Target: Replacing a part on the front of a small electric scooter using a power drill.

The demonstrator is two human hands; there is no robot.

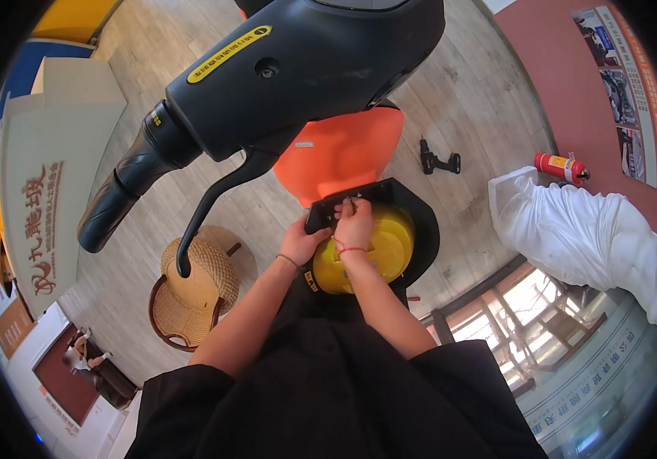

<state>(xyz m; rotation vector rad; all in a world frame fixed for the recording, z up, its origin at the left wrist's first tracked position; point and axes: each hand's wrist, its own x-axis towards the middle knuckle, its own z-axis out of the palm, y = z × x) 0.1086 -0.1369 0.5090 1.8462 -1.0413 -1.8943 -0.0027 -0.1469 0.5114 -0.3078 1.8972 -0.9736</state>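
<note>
A black scooter handlebar head point(298, 69) with grip and brake lever point(206, 206) fills the upper middle. Below it an orange body panel point(343, 149) meets a black plate point(366, 195) over a yellow part point(386, 249). My left hand point(299, 243) grips the left edge of the black plate. Pinching a small metal piece at the plate's top edge, my right hand point(353, 222) wears a red wrist string. What the piece is cannot be made out.
A woven wicker stool point(190, 294) stands on the wood floor at the left. A black power drill point(439, 161) lies on the floor at the right, a red fire extinguisher point(562, 167) beyond it. White wrapped bundle point(596, 237) rests by a glass railing point(542, 336).
</note>
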